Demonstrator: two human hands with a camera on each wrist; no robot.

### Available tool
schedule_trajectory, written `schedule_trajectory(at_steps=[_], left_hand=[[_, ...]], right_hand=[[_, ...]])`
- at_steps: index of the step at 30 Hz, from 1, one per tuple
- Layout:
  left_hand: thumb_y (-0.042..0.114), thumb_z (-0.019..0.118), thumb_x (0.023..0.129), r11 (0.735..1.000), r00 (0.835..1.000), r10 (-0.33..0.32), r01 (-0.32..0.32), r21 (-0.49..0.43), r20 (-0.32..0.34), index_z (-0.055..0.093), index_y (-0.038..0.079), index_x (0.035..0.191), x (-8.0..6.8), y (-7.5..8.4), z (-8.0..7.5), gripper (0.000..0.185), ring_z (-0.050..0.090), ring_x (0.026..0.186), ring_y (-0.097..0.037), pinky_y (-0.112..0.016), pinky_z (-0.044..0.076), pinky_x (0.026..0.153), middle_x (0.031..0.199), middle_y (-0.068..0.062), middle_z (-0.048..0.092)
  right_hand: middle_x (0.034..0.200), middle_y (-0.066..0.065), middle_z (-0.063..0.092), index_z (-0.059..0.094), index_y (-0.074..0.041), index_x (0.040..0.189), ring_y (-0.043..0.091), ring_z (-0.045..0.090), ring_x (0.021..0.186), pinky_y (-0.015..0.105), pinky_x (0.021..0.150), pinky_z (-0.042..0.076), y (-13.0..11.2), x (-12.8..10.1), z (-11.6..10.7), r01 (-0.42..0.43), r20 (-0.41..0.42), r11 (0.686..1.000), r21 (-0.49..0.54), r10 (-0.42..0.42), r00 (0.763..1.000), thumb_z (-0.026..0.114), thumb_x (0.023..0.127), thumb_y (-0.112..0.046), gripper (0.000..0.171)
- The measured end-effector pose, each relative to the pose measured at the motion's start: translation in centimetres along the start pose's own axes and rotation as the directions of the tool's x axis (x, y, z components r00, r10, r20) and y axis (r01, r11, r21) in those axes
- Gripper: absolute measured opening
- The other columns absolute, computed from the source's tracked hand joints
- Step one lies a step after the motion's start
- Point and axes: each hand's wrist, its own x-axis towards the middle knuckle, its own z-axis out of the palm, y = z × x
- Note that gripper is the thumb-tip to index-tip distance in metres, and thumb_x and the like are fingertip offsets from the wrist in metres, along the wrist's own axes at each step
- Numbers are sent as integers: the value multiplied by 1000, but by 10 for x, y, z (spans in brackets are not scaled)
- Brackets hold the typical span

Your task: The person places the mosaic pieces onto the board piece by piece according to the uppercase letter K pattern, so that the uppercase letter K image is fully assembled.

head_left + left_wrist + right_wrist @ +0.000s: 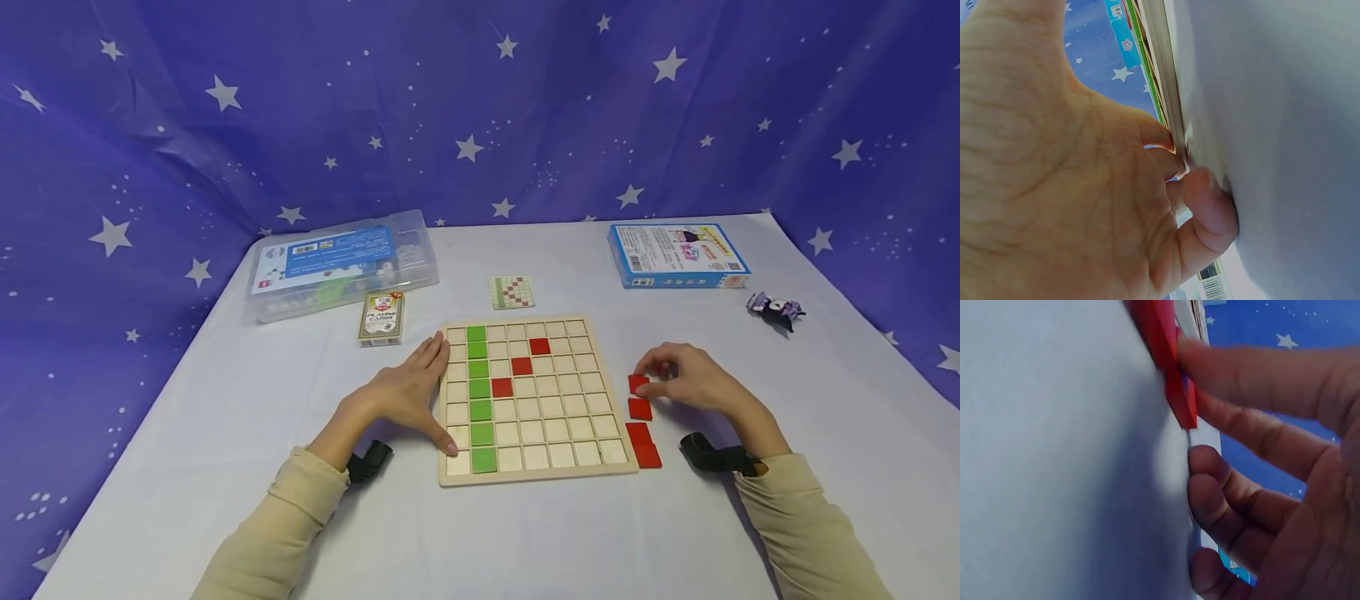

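A wooden grid board (570, 417) lies in the middle of the white table. One column of it holds green tiles (480, 392), and three red tiles (522, 365) run diagonally across it. My left hand (408, 392) rests flat against the board's left edge (1163, 69), fingers fairly straight. Several loose red tiles (641, 433) lie in a row just right of the board. My right hand (675, 379) pinches the farthest of them, a red tile (637, 382) whose edge is tipped up off the cloth (1169, 369) between thumb and fingers.
At the back left stand a clear plastic box (345, 262) and a pack of playing cards (381, 317). A small pattern card (512, 292) lies behind the board. A blue box (677, 255) and a small dark toy (776, 310) sit at the back right. Starry cloth hangs behind.
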Motion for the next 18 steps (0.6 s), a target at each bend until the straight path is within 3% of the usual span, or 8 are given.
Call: schedule_trajectory(at_steps=[8, 15, 18], left_hand=[[68, 81, 55, 1000, 1000, 1, -1, 5, -1, -6, 5, 154, 0, -1, -1, 146, -8, 150, -28, -60, 39, 99, 162, -11, -14], [68, 81, 55, 1000, 1000, 4, -4, 3, -3, -6, 5, 154, 1, -1, 0, 146, -8, 150, -27, -60, 40, 98, 162, -10, -14], [68, 81, 55, 1000, 1000, 5, -5, 1, -2, -6, 5, 154, 1, -1, 0, 146, -8, 150, -27, -60, 40, 98, 162, -10, -14]], right_hand=[[95, 22, 61, 64, 5, 110, 30, 52, 85, 26, 65, 43, 13, 2, -8, -184, -180, 982, -49, 173, 968, 70, 85, -18, 34], [87, 21, 62, 60, 4, 96, 27, 53, 77, 26, 61, 44, 13, 1, -7, -188, -230, 982, -14, 180, 956, 73, 82, -13, 26], [89, 22, 67, 65, 4, 99, 27, 58, 76, 25, 60, 46, 10, 0, -4, -154, -261, 988, 7, 150, 953, 73, 82, -13, 25]])
